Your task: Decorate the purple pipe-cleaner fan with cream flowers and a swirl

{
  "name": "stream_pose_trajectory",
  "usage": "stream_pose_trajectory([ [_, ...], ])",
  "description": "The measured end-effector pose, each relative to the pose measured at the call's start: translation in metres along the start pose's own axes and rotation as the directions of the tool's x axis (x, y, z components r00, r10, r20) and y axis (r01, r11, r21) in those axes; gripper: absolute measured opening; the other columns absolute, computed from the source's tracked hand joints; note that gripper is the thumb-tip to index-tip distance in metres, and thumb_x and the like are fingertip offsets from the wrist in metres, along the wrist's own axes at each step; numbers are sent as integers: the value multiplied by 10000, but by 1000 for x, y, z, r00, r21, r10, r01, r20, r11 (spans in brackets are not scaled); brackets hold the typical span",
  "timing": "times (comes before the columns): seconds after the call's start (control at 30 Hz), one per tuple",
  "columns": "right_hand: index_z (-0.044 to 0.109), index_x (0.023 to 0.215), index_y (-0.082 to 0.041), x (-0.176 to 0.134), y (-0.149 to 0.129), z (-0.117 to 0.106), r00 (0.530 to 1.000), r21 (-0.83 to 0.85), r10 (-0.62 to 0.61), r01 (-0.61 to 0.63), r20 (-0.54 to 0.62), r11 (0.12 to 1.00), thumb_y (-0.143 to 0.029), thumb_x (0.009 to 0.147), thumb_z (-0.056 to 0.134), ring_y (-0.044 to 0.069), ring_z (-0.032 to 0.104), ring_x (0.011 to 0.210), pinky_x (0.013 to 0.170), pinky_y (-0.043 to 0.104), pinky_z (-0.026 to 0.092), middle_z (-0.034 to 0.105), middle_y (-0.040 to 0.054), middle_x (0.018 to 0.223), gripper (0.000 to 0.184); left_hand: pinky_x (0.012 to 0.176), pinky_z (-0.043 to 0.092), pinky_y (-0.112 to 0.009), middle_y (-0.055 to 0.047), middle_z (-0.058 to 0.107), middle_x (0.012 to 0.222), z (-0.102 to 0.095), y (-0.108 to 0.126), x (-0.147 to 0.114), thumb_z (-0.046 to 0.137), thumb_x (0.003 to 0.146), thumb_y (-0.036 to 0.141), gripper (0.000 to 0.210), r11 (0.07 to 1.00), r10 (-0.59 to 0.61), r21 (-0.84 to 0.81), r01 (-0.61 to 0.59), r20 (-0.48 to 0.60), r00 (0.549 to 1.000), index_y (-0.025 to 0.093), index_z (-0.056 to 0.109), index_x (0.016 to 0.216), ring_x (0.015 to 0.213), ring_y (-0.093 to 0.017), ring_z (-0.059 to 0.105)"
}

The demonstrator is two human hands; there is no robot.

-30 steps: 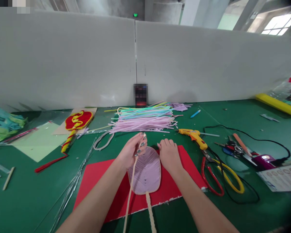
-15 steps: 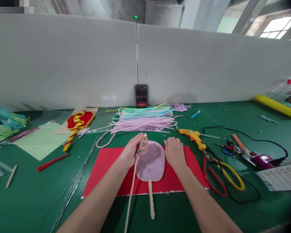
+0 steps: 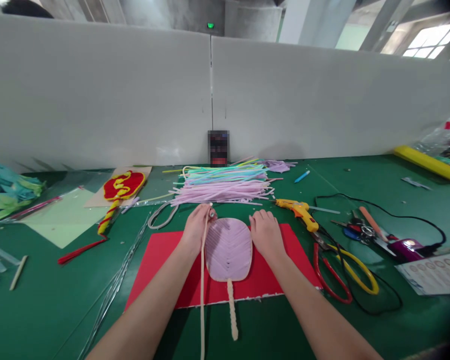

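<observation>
A fan point(image 3: 229, 250) with a lilac ribbed face, a cream rim and a twisted cream handle point(image 3: 232, 312) lies on a red sheet point(image 3: 161, 265). At its upper left edge, my left hand point(image 3: 197, 227) pinches a long cream pipe cleaner point(image 3: 202, 300), which hangs down toward me past the sheet's front edge. My right hand point(image 3: 267, 231) is closed at the upper right edge of the fan, its fingers curled and the fingertips mostly hidden. The handle sticks out over the sheet's near edge.
Behind the sheet lies a pile of pastel pipe cleaners point(image 3: 225, 187). To the right are a yellow glue gun point(image 3: 298, 210), pliers point(image 3: 350, 272), keys point(image 3: 360, 231) and a black cord point(image 3: 397, 215). Leftward lie a red and yellow fan point(image 3: 123, 186) and thin wires point(image 3: 116, 285).
My left hand has moved left and lower, taking the pipe cleaner's top end to beside the fan's edge. The fan, the red sheet and my right hand have shifted slightly left.
</observation>
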State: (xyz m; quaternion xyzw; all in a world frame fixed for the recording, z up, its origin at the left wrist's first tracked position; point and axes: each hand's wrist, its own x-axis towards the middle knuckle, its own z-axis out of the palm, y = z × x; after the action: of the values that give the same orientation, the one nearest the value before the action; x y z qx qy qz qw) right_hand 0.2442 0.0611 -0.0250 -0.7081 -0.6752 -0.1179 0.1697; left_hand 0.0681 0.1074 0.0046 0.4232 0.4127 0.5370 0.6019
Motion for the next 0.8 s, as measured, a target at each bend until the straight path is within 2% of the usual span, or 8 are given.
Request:
stream_pose_trajectory([
  [0.1,541,777,-169,0,-2,-3,1000,12,-4,4,-26,1000,-238,901,389,197,464,806,683,299,299,562,65,817,209,666,409,-215,46,440,553,-9,-2,5,520,734,262,182,981,120,164,-103,-91,989,177,427,603,582,-91,493],
  [0.17,547,769,-170,0,-2,-3,999,10,1,0,-35,1000,-242,905,380,196,464,802,683,300,299,563,61,806,227,666,395,-223,46,462,550,-15,-4,7,508,748,242,157,948,170,291,-127,-130,977,182,445,618,589,-104,513],
  [0.4,553,775,-161,0,-3,0,999,4,-3,4,-41,1000,-225,909,364,198,471,803,687,301,303,562,69,805,240,573,316,-248,29,517,559,-23,-11,1,475,793,273,137,766,227,639,-67,-172,959,205,482,674,543,-143,491],
  [0.6,547,774,-164,0,-3,-1,998,1,-16,17,-58,1000,-226,912,351,203,467,797,685,306,304,564,71,794,247,589,306,-256,-3,551,608,-22,-10,-4,458,798,269,129,628,242,777,-37,-150,959,214,479,684,608,-176,512],
  [0.8,541,782,-164,2,-3,1,998,4,-32,32,-48,999,-221,915,355,199,467,794,678,302,296,566,67,792,235,596,328,-255,-15,572,634,-24,-9,-5,427,813,271,133,574,241,818,-24,-141,960,213,480,705,622,-180,533],
])
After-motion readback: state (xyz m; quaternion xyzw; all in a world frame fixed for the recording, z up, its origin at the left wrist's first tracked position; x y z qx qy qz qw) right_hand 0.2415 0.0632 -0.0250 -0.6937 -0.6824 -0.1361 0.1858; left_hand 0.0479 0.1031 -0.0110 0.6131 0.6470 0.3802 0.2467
